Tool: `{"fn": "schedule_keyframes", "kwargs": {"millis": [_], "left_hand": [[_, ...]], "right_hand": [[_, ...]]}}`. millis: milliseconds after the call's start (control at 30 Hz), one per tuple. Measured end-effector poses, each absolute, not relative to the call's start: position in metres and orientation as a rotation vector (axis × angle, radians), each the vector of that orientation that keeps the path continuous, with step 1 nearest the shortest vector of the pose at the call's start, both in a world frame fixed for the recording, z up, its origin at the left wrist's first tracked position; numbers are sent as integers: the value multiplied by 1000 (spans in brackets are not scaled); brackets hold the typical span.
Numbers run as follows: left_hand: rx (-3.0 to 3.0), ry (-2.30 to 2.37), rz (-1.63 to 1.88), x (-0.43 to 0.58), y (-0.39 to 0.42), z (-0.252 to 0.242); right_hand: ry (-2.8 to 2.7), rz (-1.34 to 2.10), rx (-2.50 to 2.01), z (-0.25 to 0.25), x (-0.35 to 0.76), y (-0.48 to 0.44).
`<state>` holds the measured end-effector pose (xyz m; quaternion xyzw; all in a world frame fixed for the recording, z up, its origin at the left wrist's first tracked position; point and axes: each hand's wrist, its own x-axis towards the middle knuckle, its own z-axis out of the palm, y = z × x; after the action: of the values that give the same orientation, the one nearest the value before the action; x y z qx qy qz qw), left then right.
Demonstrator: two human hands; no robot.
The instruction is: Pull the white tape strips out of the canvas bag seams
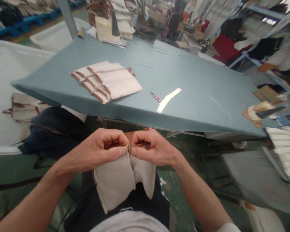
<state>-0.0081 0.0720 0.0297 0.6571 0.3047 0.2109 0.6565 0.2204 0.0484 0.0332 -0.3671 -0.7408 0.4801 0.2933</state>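
Note:
A cream fabric piece with seamed edges (114,183), perhaps a bag turned inside out, hangs from both hands above my lap. My left hand (108,145) pinches its upper edge between thumb and forefinger. Right beside it, my right hand (147,146) pinches the same edge at the centre seam, the thumbs nearly touching. A strip of brown shows behind the fingers. On the table lies a pile of similar cream pieces with brown edges (111,80). Small thread snips (155,96) with a pink handle rest near a white strip (169,100).
The blue-green covered table (203,93) stretches in front of me, its near edge just beyond my hands. Stacked fabric (111,29) stands at its far left. White bins (12,61) are on the left, one with a dark blue cloth (55,132) beside it. Shelving (268,54) stands at right.

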Motion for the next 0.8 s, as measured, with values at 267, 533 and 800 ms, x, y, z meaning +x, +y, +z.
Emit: {"fn": "schedule_keyframes", "kwargs": {"millis": [267,533,800], "left_hand": [[1573,734,502,-10,69,29],[1712,828,472,-16,68,31],[1789,793,402,-20,72,29]], "right_hand": [[-2053,1040,-1062,43,212,41],[-2049,971,-1210,41,207,38],[-1941,1113,-1133,20,206,42]]}}
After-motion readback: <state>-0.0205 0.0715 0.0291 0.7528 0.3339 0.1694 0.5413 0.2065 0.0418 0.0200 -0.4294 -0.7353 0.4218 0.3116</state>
